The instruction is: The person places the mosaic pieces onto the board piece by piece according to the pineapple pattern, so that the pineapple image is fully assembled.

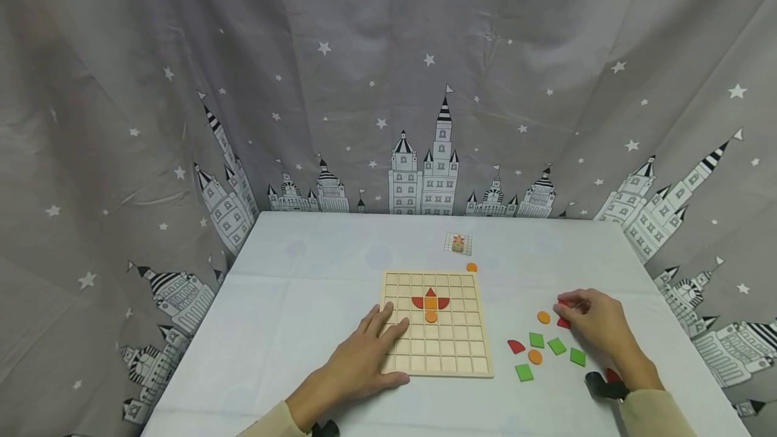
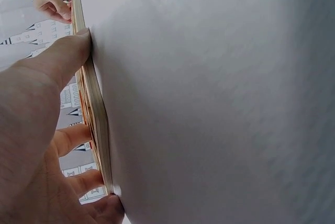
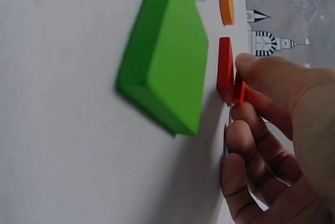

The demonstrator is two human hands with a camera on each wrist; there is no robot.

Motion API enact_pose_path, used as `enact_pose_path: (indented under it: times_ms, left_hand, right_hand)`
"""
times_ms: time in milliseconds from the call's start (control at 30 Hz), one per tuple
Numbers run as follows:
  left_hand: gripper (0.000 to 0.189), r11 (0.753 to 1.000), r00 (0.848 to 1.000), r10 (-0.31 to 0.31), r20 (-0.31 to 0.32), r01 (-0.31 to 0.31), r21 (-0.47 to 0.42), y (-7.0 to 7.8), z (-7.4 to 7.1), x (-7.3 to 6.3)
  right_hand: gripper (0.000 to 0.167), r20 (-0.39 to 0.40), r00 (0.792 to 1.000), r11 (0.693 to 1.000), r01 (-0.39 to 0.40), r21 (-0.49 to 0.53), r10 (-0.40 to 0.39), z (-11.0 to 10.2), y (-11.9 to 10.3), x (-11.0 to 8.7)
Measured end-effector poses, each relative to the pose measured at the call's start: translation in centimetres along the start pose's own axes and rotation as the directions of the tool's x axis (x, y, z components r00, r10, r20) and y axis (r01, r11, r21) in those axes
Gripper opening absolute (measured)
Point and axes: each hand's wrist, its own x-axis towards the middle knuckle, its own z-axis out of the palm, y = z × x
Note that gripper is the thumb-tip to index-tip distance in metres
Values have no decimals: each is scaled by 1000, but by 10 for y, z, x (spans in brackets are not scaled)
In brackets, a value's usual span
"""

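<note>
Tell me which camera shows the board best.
The head view: the board is seen from above, its left side partly hidden by the left hand. The left wrist view shows mainly its edge; the right wrist view, none of it.

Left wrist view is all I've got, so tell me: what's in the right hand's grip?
Observer: The right hand's grip pinches a red piece.
Operator: I see the board almost edge-on. Which piece on it sits farthest from the person?
Observer: A red triangle.
Operator: And past the far edge?
Observer: A small card lies there, beyond an orange disc.
</note>
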Motion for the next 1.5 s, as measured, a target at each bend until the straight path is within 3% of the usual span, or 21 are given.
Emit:
enact_pose_path:
  times_ms: [300,633,933,1167,1500]
  left_hand:
    - [101,1000,1000,-4,-4,4,-7,-1,3,0]
    - [102,1000,1000,-13,0,13,-8,-1,2,1]
    - [102,1000,1000,-17,0,17,-10,0,1,1]
    - [101,1000,1000,-12,-4,12,-4,0,1,1]
    - [101,1000,1000,-11,0,11,-10,-1,2,1]
  right_hand:
    - [40,11,999,997,30,72,-31,1,-14,-2]
    - [32,0,993,984,115,133,-116,9,-42,0]
    - [31,-10,980,963,198,182,-200,22,-69,2]
    - [19,14,972,949,225,219,-234,37,-93,3]
    - [15,71,964,935,227,273,-255,63,-123,2]
